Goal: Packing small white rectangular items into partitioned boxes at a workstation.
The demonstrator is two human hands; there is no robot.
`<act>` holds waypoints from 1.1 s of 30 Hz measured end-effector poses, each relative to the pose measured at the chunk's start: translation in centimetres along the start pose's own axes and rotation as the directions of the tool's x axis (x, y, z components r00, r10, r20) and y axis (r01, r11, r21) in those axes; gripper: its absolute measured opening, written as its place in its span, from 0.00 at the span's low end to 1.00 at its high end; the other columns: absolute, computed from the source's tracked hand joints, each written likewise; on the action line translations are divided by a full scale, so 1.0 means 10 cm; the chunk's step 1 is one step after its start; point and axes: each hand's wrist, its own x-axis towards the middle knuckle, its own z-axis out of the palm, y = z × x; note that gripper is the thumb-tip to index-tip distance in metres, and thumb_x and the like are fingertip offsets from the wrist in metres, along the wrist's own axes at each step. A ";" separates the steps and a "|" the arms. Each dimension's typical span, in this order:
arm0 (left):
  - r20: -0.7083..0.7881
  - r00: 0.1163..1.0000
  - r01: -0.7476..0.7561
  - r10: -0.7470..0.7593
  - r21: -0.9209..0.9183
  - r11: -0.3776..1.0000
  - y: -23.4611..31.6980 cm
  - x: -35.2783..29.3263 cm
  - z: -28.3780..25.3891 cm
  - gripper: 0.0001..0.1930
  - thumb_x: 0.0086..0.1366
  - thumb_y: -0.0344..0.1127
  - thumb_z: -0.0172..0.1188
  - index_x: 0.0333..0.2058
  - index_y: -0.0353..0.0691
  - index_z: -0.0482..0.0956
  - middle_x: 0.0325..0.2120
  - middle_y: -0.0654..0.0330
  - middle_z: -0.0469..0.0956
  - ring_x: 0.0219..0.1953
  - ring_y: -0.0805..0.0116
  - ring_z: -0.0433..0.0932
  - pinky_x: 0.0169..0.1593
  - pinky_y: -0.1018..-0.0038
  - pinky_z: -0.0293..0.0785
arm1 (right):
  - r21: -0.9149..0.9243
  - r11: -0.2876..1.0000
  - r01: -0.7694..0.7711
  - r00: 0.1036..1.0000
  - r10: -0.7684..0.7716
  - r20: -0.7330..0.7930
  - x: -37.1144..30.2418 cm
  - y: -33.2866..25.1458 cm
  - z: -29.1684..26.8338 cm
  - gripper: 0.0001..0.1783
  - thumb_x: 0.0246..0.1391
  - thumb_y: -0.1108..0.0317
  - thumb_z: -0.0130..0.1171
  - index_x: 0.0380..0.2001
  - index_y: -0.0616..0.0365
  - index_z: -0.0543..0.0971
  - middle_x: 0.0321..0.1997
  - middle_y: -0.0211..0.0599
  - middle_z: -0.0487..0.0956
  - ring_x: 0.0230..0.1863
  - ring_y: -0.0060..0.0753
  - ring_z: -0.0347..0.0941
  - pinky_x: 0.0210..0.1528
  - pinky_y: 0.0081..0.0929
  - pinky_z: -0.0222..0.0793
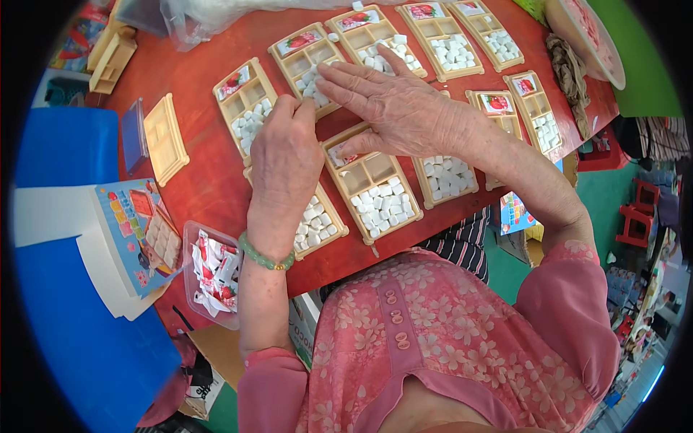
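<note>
Left hand: the left hand (285, 155) comes up from the lower edge, forearm nearly vertical, wrist straight, back of the hand to the camera. Fingers are curled in and bunched at the tips, pressed down at the far end — can't really tell what they're pinching, if anything, since the knuckles hide it.

Bracelet: green bead bracelet (264, 255) sits on that wrist.

Right hand: the right hand (393, 108) reaches in from the right, arm bent at the elbow and crossing over the trays. Palm down, fingers flat and spread, pointing left, holding nothing.

Tray under the fingers: fingertips of the flat hand rest on the tan tray (310, 65) with small white blocks and a strawberry picture card in it.

Tray under the palm: the front tray (375, 189) lies just below the heel of that hand — white blocks fill its near compartments, the two above them look bare.

Table: red table (209, 180), with more of the same tan trays lined up in rows.

Side stuff: a clear tub of strawberry packets (213, 270) near the left elbow, and a lone unfilled tray (166, 138) off to the left.
</note>
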 end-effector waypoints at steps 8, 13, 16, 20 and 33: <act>0.065 0.998 -0.022 0.016 0.092 0.995 0.14 0.01 -0.07 0.11 0.58 0.20 0.54 0.41 0.31 0.75 0.34 0.50 0.73 0.38 0.49 0.79 0.39 0.60 0.77 | 0.067 0.998 -0.004 0.999 0.006 -0.037 -0.02 -0.06 0.02 0.49 0.58 0.33 0.52 0.70 0.62 0.60 0.76 0.45 0.57 0.77 0.39 0.49 0.76 0.59 0.40; -0.005 1.000 0.006 -0.006 -0.063 0.998 0.10 0.06 -0.14 0.12 0.62 0.21 0.54 0.45 0.31 0.78 0.34 0.48 0.76 0.36 0.46 0.79 0.39 0.61 0.78 | 0.122 0.992 -0.028 0.999 0.030 -0.012 -0.01 -0.01 -0.18 0.46 0.61 0.37 0.52 0.69 0.61 0.60 0.75 0.43 0.59 0.77 0.38 0.51 0.76 0.59 0.40; 0.016 1.000 0.029 -0.026 -0.272 0.962 0.05 0.10 -0.19 0.10 0.67 0.24 0.55 0.45 0.30 0.79 0.34 0.52 0.78 0.35 0.56 0.82 0.38 0.66 0.78 | 0.022 0.996 -0.088 0.978 0.091 -0.189 -0.04 0.27 -0.24 0.35 0.62 0.48 0.56 0.66 0.57 0.68 0.68 0.43 0.69 0.71 0.42 0.61 0.73 0.55 0.49; 0.242 0.927 0.374 -0.288 -0.673 0.638 0.09 0.27 -0.14 0.09 0.69 0.25 0.55 0.44 0.30 0.81 0.35 0.57 0.80 0.35 0.68 0.82 0.39 0.73 0.79 | 0.013 0.975 -0.224 0.970 0.224 -0.098 -0.10 0.80 -0.36 0.22 0.62 0.60 0.59 0.58 0.52 0.77 0.56 0.40 0.79 0.61 0.44 0.72 0.68 0.48 0.58; 0.538 0.822 0.430 -0.187 -0.802 -0.414 -0.05 0.53 0.14 0.18 0.75 0.42 0.52 0.48 0.31 0.76 0.42 0.57 0.79 0.43 0.65 0.80 0.47 0.72 0.78 | -0.029 0.981 -0.193 0.955 0.181 -0.234 0.00 0.95 -0.25 0.10 0.61 0.66 0.60 0.43 0.54 0.83 0.39 0.33 0.80 0.46 0.39 0.76 0.54 0.39 0.64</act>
